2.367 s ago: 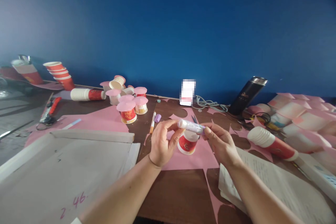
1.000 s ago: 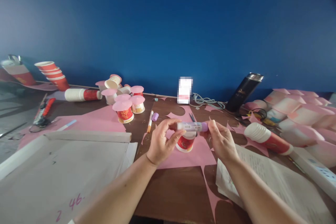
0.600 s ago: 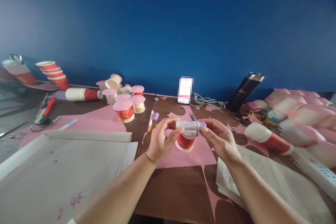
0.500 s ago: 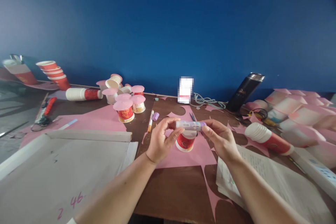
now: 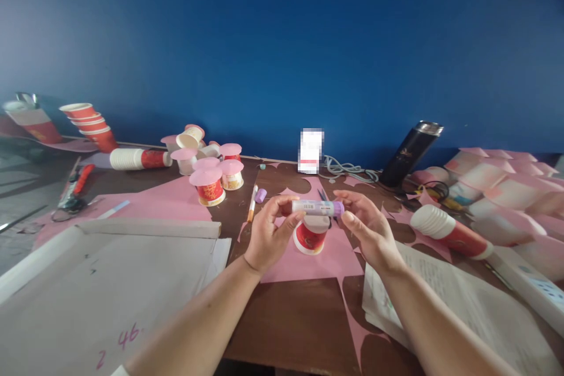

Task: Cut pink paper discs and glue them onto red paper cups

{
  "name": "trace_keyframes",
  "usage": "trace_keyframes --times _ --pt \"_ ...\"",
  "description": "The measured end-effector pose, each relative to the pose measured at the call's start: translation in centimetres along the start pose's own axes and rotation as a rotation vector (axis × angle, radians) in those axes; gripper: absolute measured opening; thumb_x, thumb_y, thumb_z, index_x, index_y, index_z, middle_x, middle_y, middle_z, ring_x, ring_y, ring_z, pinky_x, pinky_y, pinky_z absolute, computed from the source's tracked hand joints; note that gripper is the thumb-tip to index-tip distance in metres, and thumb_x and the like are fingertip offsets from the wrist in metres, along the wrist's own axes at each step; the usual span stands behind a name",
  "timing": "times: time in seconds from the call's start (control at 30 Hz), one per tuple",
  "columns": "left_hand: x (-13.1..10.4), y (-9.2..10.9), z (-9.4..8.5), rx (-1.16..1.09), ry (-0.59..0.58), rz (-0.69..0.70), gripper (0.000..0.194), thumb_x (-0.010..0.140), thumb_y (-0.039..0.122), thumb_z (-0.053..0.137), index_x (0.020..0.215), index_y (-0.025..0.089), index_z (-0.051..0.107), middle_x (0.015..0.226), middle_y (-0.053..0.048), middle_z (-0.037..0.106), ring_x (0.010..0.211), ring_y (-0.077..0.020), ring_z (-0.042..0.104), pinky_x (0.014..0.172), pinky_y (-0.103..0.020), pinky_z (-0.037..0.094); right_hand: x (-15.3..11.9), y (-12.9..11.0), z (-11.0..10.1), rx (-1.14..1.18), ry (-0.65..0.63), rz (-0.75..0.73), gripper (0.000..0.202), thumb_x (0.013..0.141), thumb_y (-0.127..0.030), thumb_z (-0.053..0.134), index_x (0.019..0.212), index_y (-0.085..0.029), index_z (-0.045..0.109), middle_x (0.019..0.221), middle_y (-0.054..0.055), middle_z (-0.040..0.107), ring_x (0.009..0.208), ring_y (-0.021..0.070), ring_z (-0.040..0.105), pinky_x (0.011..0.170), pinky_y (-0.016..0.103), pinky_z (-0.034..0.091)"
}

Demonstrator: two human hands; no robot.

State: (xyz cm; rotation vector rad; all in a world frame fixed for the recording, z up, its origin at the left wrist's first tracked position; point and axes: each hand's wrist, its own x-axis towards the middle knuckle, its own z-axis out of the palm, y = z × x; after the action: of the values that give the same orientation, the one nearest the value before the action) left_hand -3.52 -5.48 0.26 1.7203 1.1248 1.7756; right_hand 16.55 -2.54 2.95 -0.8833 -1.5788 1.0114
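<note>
Cannot read label [image 5: 309, 207] on glue stick [image 5: 316, 208] | pale, purple-ended, level | pinched in left hand [image 5: 271, 236] | spread apart beside purple end with right hand [image 5: 372, 236], touch unclear

phone [image 5: 311, 151] screen's just pixel mush lol. print on the glue stick [image 5: 315, 208] is too tiny to read, white tray [image 5: 145, 282] runs off bottom left, pink-topped cups [image 5: 506, 197] far right look blurry.

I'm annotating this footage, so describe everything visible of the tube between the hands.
The tube is a whitish cylinder, apparently plastic, with a printed label and one purple end. Nearly level, it appears above the red cup. The left hand pinches its pale end; the right hand is open beside the purple end, contact unclear.
</note>
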Motion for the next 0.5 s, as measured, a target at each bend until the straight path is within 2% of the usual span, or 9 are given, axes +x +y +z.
trace_keyframes --times 0.03,0.13,0.3,0.4,0.5 --pt "0.01 0.00 0.01 -0.002 0.007 -0.004 0.025 0.085 0.032 0.062 0.107 0.020 0.061 0.089 -0.003 0.062 0.077 -0.0131 0.059 0.074 -0.027 0.050 -0.04 0.01 0.00 0.009 -0.008 0.002 0.043 0.079 -0.046 0.067 0.115 -0.024 0.061 0.100 0.007 0.063 0.078 0.0174 0.059 0.065 0.029 0.051" --pt "0.00 -0.01 0.05 -0.019 0.011 -0.006 0.025 0.085 0.032 0.062 0.107 0.019 0.061 0.089 -0.004 0.062 0.079 -0.0137 0.059 0.075 -0.028 0.051 -0.11 0.02 0.00 0.007 -0.037 0.036 0.034 0.080 -0.042 0.068 0.108 -0.023 0.063 0.091 0.006 0.064 0.076 0.0170 0.059 0.065 0.028 0.051" --pt "-0.04 -0.02 0.05 -0.049 -0.001 -0.007 0.024 0.085 0.031 0.062 0.106 0.019 0.060 0.091 -0.004 0.062 0.080 -0.0138 0.059 0.077 -0.028 0.050 -0.03 0.05 -0.05 -0.006 -0.056 0.053 0.026 0.082 -0.043 0.065 0.096 -0.021 0.066 0.080 0.004 0.065 0.069 0.0143 0.057 0.060 0.025 0.048" --pt "-0.06 -0.02 0.00 -0.031 -0.012 0.012 0.024 0.085 0.030 0.062 0.107 0.020 0.060 0.091 -0.004 0.063 0.080 -0.0136 0.059 0.076 -0.028 0.050 0.04 0.04 -0.15 -0.044 -0.056 0.043 0.027 0.085 -0.046 0.061 0.087 -0.019 0.066 0.070 0.002 0.062 0.062 0.0131 0.053 0.056 0.025 0.045" --pt "-0.11 -0.05 -0.04 -0.012 -0.026 0.017 0.026 0.084 0.031 0.063 0.107 0.020 0.060 0.093 -0.005 0.065 0.081 -0.0147 0.060 0.077 -0.028 0.049 0.09 0.05 -0.18 -0.087 -0.055 0.020 0.035 0.087 -0.049 0.057 0.071 -0.019 0.061 0.062 0.001 0.058 0.057 0.0124 0.050 0.055 0.025 0.044"
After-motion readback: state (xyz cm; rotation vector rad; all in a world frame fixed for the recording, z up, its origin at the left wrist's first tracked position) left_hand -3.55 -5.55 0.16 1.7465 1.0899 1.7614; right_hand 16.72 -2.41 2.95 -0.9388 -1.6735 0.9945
